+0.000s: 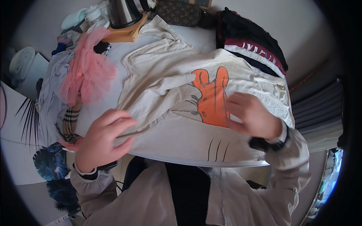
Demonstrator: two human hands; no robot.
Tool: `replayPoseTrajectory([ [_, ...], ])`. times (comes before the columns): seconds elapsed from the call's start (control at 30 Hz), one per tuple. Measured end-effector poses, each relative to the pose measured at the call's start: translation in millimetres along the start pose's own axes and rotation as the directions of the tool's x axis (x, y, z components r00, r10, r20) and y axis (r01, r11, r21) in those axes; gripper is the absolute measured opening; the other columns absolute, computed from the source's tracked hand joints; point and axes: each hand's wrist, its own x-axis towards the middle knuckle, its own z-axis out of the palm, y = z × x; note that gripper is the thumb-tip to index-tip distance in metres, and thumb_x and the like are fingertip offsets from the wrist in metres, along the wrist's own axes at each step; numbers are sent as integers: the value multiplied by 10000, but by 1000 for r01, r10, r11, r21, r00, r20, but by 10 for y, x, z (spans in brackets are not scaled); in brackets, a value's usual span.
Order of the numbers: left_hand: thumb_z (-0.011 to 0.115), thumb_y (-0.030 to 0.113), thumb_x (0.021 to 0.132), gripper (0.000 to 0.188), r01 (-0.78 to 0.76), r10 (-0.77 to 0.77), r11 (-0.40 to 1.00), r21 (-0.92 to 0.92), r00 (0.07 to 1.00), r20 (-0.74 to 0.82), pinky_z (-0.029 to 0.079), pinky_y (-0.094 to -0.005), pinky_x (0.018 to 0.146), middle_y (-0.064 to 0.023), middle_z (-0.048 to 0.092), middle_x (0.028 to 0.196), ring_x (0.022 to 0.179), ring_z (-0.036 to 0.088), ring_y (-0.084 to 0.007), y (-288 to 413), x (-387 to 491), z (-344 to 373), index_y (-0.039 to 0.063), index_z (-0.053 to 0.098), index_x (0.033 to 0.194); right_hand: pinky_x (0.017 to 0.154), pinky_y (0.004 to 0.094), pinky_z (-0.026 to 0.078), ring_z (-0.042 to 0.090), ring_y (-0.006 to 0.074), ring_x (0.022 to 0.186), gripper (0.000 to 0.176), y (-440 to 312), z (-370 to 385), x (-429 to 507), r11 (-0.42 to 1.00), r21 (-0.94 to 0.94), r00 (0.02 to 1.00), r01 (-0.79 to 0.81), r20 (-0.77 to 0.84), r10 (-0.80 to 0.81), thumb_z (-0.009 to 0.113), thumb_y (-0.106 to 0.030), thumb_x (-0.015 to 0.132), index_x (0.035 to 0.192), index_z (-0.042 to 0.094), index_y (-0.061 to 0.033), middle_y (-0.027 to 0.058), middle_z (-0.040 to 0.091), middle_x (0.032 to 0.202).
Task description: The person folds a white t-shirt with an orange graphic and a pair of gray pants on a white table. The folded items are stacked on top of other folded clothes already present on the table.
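A cream cotton garment (169, 67) lies spread and creased over the table, with an orange cartoon print (212, 104) and dark drawn lines on its front. Part of it is bunched in folds on the left. My left hand (106, 139) hovers by the garment's left front edge, thumb and fingers apart, nothing between them. Over the right side of the print is my right hand (249, 114), blurred, its fingers bent downward. Whether those fingers pinch the fabric cannot be made out. A dark band (268, 144) circles the right wrist.
Folded clothes (251, 42) are stacked at the back right. Pink tulle (87, 70) and a plaid cloth (72, 121) lie along the left side. A steel kettle (124, 14) stands on a wooden tray (124, 35) at the back, beside a monogrammed pouch (179, 14).
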Motion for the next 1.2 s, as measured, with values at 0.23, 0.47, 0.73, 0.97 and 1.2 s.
replayPoseTrajectory([
  [0.23,743,181,795,554,-52,54,998,-30,996,64,484,-402,927,-167,568,1229,1113,576,-364,-167,856,502,-4,541,1277,598,424,513,631,322,738,206,325,790,859,992,-122,997,41,-59,-49,686,-190,777,864,602,-23,101,609,829],
  [0.47,784,228,763,545,75,-75,997,-21,997,29,483,-403,907,-157,572,1214,1075,577,-358,-305,1028,724,31,570,1223,498,239,423,534,94,534,77,277,494,993,945,327,851,8,-498,165,669,-12,835,910,649,-14,45,605,692],
  [0.73,686,117,833,251,180,-207,947,-265,976,-75,508,-336,759,-143,652,940,882,642,-268,-512,1210,806,37,660,1069,479,219,387,499,47,542,117,714,794,842,370,924,751,-101,-173,637,613,-89,934,898,636,20,-18,585,661],
  [0.97,627,170,954,224,112,-615,387,-915,771,-165,468,-225,811,-16,678,1014,896,612,-93,-844,1074,490,7,666,1103,569,235,469,578,77,599,124,788,829,868,285,950,867,-126,-34,498,614,-82,912,979,636,20,25,617,699],
  [1.2,572,191,968,263,-52,-574,287,-956,790,-216,465,-285,910,-56,656,1105,1007,619,-146,-792,999,344,6,616,1150,700,260,498,606,119,747,445,708,810,899,406,896,902,-178,-17,432,671,-97,864,1270,508,-11,52,634,839],
])
